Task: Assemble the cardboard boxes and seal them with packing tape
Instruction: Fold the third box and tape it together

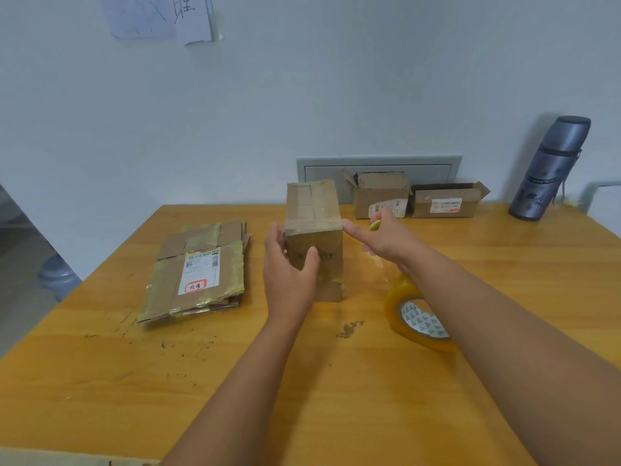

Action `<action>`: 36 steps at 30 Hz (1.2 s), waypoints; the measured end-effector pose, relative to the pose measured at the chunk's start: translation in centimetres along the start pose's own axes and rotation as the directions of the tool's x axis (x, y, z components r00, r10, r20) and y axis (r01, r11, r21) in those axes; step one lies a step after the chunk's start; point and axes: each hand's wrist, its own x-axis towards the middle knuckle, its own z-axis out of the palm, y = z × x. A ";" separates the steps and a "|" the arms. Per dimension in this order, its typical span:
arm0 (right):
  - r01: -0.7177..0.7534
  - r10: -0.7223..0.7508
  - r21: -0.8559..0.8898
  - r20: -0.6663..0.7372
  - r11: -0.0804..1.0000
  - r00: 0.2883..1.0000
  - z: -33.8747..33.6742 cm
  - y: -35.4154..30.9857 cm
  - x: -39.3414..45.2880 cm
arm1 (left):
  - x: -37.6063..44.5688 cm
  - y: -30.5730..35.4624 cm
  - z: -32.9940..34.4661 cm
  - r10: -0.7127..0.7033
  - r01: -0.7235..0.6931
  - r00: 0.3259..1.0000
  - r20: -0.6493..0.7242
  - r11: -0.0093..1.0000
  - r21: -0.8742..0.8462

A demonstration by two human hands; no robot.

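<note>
Left hand [289,264] gripping upright taped cardboard box [314,237], right hand [386,240] curled around small green object [374,225], forefinger touching box, tape roll [416,319] near, orange wooden surface [134,381], white wall [302,95].

A plain pale wall [336,79] filled the upper half of the view, evenly lit with no hard shadows. A crumpled sheet of paper [161,16] with dark handwriting hung on it near the top left. Low on the wall, just above the far edge of the bench [100,381], sat a grey rectangular panel [379,162] set flush. The bench had a glossy orange-yellow wood-grain top, scuffed and flecked with dark marks toward the front left. Beyond its left edge lay a grey floor [23,290] with a rounded pale blue-grey base [55,275] standing on it.
</note>
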 end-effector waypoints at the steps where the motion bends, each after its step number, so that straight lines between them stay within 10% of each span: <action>1: -0.002 0.002 -0.010 0.004 1.000 1.000 0.0 0.0 -0.1 | 0.3 -0.1 -0.1 0.023 -0.023 1.000 -0.003 0.999 0.035; 20: 0.044 -0.042 -0.159 0.018 0.986 0.999 1.1 -0.8 -0.6 | 4.9 -1.8 -1.9 0.256 -0.240 0.967 -0.021 0.930 0.279; 36: -0.002 -0.217 0.750 0.194 0.661 0.957 -0.9 -1.9 -1.4 | 4.2 -0.9 -1.7 0.394 -0.353 0.919 -0.019 0.842 0.408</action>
